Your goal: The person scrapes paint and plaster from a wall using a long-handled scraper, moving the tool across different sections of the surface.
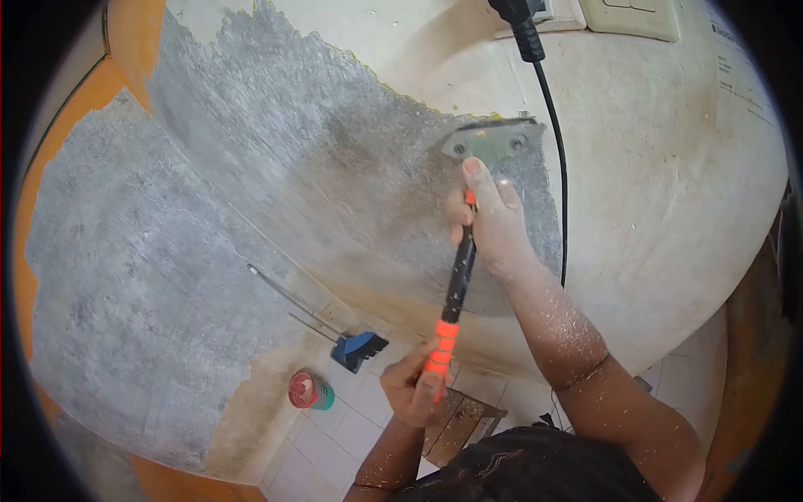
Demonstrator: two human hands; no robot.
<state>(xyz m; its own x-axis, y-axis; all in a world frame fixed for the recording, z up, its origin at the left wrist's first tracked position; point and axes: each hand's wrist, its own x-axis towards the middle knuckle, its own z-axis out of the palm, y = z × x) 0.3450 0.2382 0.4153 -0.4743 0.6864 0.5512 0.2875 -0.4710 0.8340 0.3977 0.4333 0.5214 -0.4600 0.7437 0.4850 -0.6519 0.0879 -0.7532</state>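
Observation:
A long-handled wall scraper with a black shaft, an orange grip and a wide plate-like head runs up from my body to the wall. My right hand is closed around the handle just below the head, its thumb stretched along the handle. Lower down, my left hand wraps the orange grip. The head lies against the wall at the jagged border between bare grey plaster and cream paint. Its blade edge is hard to make out. Pale flakes speckle both arms and the shaft.
A black power cord hangs from a plug close to the scraper's right side, near a switch plate. Below are a blue dustpan, a red and green basket and a wooden stool on the tiled floor.

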